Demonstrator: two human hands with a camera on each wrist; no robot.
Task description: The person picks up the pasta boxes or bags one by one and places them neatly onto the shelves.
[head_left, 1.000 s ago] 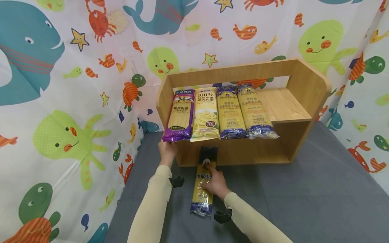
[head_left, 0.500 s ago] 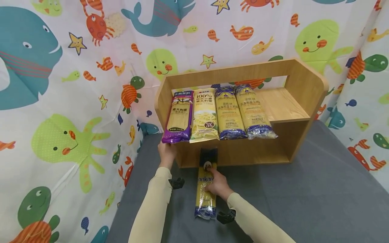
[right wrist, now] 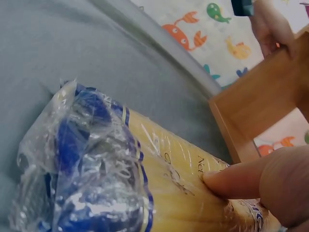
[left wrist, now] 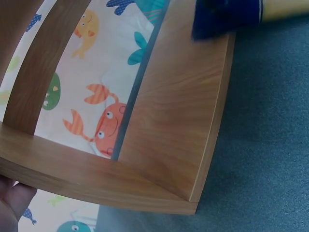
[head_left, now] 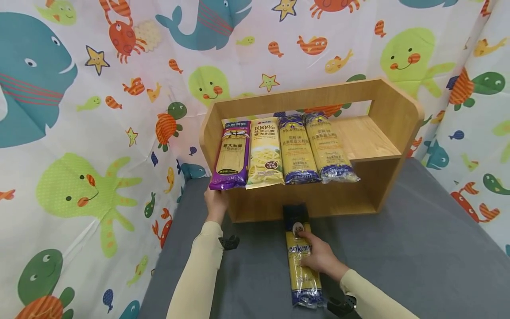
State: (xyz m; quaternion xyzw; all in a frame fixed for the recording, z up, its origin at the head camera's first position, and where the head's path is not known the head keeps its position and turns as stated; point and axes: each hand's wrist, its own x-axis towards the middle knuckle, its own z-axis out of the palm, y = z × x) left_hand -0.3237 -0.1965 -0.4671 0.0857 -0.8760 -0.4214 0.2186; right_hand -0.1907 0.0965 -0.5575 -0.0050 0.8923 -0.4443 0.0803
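My right hand (head_left: 323, 256) grips a yellow and blue packet of spaghetti (head_left: 299, 261), its thumb and a finger spread along the front. In the right wrist view the packet's crinkled clear-and-blue end (right wrist: 96, 159) is close to the camera. The packet's dark end (left wrist: 227, 17) looks blurred in the left wrist view, in front of the lower compartment. My left hand (head_left: 216, 204) holds the left side panel of the wooden shelf (head_left: 318, 201), below a purple pasta packet (head_left: 232, 155). Part of this hand is hidden by the shelf and the purple packet.
On the upper board, a cream pasta packet (head_left: 265, 153) and two yellow spaghetti packets (head_left: 298, 148) lie right of the purple one, their ends past the front edge. Bare board (head_left: 364, 137) shows to their right. A grey cloth (head_left: 398, 266) covers the table; patterned curtain hangs behind.
My right hand has moved to the right with the spaghetti packet, which now leans the other way. The left hand stays at the shelf's side. The camera view has shifted slightly.
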